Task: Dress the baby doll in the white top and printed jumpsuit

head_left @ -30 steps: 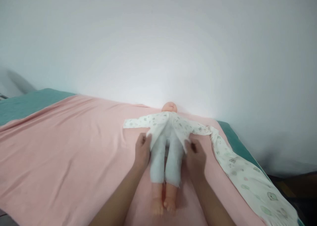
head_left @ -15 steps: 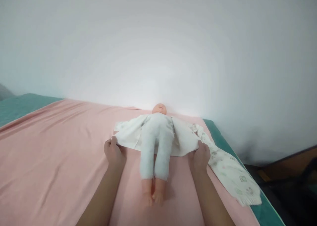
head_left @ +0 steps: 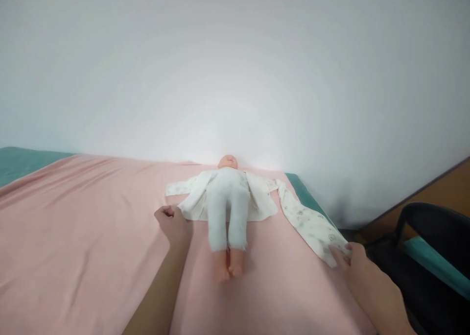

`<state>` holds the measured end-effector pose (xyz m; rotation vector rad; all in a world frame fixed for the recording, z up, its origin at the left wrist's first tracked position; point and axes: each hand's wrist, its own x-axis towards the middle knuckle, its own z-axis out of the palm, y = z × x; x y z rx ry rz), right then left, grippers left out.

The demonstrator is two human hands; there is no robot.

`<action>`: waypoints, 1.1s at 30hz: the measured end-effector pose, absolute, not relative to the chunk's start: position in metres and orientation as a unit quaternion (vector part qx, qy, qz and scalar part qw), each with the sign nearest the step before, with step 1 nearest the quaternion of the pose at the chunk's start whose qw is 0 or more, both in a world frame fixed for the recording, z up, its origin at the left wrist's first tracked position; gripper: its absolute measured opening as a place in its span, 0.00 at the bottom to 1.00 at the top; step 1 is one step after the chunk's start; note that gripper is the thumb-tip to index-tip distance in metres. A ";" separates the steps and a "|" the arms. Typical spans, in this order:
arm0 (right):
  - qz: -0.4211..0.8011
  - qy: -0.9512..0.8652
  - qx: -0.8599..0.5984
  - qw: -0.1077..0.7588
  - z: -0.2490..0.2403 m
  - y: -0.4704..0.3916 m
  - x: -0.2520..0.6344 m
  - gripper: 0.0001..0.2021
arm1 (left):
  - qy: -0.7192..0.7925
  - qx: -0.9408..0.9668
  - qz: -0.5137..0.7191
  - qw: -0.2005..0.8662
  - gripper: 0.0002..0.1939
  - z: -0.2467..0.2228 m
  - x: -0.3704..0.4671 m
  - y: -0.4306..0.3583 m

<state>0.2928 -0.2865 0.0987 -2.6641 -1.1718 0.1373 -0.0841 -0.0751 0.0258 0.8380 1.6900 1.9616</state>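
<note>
A doll (head_left: 228, 198) in a fuzzy white suit lies on its back on a pink sheet (head_left: 121, 256), its bare feet toward me. Under it a white jacket (head_left: 262, 198) is spread, with both front panels opened out. My left hand (head_left: 174, 222) is curled beside the jacket's lower left corner, and what its fingers hold, if anything, is hard to make out. At the right, printed white trousers (head_left: 312, 222) lie along the sheet's edge. The thumb and fingers of my right hand (head_left: 362, 271) are at their near end, parted around the cloth.
Green cloth (head_left: 33, 163) shows past the pink sheet at the left and right. A pale wall (head_left: 227, 70) rises behind the bed. A black chair (head_left: 433, 222) with a green seat stands at the lower right.
My right hand has let go of the jacket's right corner and moved right to the printed trousers. That side of the jacket has dropped flat. My left hand has stayed near the left corner.
</note>
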 end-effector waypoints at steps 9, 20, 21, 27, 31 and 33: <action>0.012 -0.390 -0.913 0.117 0.096 -0.262 0.302 0.14 | 0.596 0.379 0.657 0.264 0.06 0.023 -0.089 -0.102; -0.080 -0.504 -0.739 0.440 0.259 -0.211 0.279 0.08 | 0.544 0.507 0.589 0.315 0.03 0.037 -0.077 -0.130; -0.067 -0.506 -0.726 0.460 0.274 -0.206 0.269 0.07 | 0.534 0.519 0.588 0.316 0.02 0.044 -0.073 -0.132; 0.072 -0.620 -0.644 0.442 0.336 -0.189 0.208 0.14 | 0.414 0.599 0.592 0.345 0.05 0.143 -0.049 -0.150; 0.169 -0.703 -0.550 0.418 0.348 -0.185 0.167 0.13 | 0.294 0.667 0.597 0.335 0.13 0.229 -0.040 -0.173; 0.237 -0.741 -0.496 0.387 0.352 -0.188 0.147 0.13 | 0.248 0.673 0.610 0.337 0.18 0.261 -0.040 -0.182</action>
